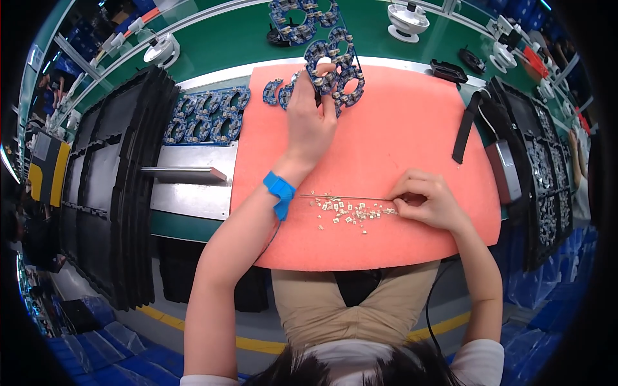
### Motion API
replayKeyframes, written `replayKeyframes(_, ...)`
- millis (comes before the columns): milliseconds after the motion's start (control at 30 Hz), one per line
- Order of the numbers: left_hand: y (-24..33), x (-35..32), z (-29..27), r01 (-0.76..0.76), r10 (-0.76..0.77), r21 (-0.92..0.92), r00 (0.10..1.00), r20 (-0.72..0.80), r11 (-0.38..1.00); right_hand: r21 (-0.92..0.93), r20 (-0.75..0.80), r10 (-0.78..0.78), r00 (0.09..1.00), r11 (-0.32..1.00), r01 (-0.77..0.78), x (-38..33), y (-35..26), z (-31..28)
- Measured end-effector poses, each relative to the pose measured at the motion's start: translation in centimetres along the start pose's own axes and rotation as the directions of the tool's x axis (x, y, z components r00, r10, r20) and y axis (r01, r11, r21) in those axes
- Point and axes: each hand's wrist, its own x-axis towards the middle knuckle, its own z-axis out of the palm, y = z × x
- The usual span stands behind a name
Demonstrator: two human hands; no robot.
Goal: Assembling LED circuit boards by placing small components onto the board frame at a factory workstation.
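Note:
Raised over the far part of the pink mat (pixel 412 135), my left hand (pixel 310 119) grips a blue circuit board panel made of several ring-shaped boards. The panel (pixel 340 59) is tilted and reaches up to the top edge of the view. A blue wrist strap (pixel 280 193) circles my left wrist. My right hand (pixel 421 198) is closed, pinching one end of a thin metal strip (pixel 347 197), whose exact kind I cannot make out. Small whitish pieces (pixel 349 220) lie scattered on the mat along and below the strip.
More blue ring boards (pixel 207 116) lie left of the mat, beyond a metal plate (pixel 193 193) bearing a bar. Black trays (pixel 103 148) are stacked at the left; another tray (pixel 547 174) with boards stands right. A black strap (pixel 465 132) lies on the mat's right side.

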Motion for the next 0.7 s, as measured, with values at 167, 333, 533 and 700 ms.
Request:
replayKeyframes(167, -1.1, 0.1, 0.3, -0.036, 0.036, 0.003, 0.999, -0.037, 0.999, -0.018, 0.059, -0.048, 0.997, 0.999, 0.05, 0.8, 0.4, -0.6)
replayKeyframes(333, -0.9, 0.1, 0.4, 0.03, -0.032, -0.06, 0.999, -0.034, 0.998, -0.009, 0.081, -0.05, 0.995, 0.999, 0.051, 1.7, 0.8, -0.9)
replayKeyframes(533, -1.2, 0.3, 0.4, 0.019, -0.02, -0.023, 0.999, -0.033, 1.0, -0.019, 0.118, -0.066, 0.991, 0.997, 0.069, 2.8, 1.8, -1.5)
replayKeyframes(700, -1.5, 0.5, 0.8, 0.041, -0.046, -0.056, 0.995, -0.089, 0.998, 0.024, 0.135, -0.034, 0.99, 0.999, 0.031, 3.1, 1.9, -1.6)
